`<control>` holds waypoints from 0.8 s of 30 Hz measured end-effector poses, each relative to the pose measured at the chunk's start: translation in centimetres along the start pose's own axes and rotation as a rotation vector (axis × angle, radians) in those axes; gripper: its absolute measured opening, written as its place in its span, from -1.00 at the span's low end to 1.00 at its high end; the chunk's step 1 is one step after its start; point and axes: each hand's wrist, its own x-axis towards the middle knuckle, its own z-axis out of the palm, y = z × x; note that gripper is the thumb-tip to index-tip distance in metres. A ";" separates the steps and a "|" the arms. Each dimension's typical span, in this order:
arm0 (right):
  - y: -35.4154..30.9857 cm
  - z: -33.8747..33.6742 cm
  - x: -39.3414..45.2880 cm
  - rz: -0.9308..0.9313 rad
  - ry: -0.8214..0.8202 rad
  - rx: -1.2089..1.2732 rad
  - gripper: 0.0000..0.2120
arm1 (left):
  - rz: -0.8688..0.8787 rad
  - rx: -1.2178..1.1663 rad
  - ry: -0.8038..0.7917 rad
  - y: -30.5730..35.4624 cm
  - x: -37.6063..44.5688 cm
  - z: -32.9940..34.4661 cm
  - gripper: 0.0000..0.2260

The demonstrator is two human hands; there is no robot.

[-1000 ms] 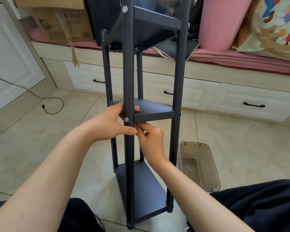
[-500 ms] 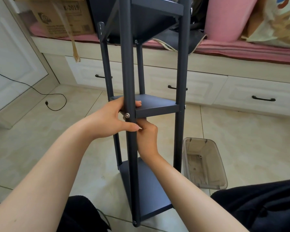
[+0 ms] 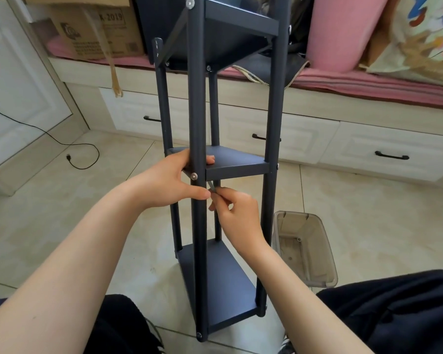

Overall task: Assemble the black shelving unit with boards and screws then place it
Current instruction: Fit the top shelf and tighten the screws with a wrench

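Note:
The black shelving unit (image 3: 274,103) stands upright on the tiled floor between my knees, with three boards fixed between four posts. My left hand (image 3: 174,181) grips the near front post at the middle board (image 3: 235,162), thumb under it, fingers over the board's corner. A silver screw head (image 3: 194,176) shows on that post. Just under the middle board, my right hand (image 3: 237,215) pinches a small grey metal tool (image 3: 211,186) that points up at the board's underside. The tool's tip is hidden behind the post.
A clear plastic bin (image 3: 304,247) sits on the floor right of the unit. Behind are white drawers (image 3: 304,139), a pink-cushioned bench with a cardboard box (image 3: 97,29), and a black cable (image 3: 69,149) lies on the floor at left.
My right hand has dropped slightly from under the middle board and the grey tool now shows between its fingers. My left hand keeps its grip on the post. The view shifted a little.

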 end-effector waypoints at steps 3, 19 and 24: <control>-0.7 -0.5 -0.2 -0.015 -0.005 -0.070 -0.80 | -0.007 0.003 -0.003 0.0 -0.1 0.1 -0.43; -0.3 -0.8 -0.7 -0.035 0.101 -0.096 -0.81 | 0.005 0.016 -0.007 0.0 0.1 0.2 -0.44; -0.2 -0.3 -0.3 -0.071 0.112 -0.130 -0.82 | -0.004 0.020 -0.005 0.2 0.1 0.3 -0.43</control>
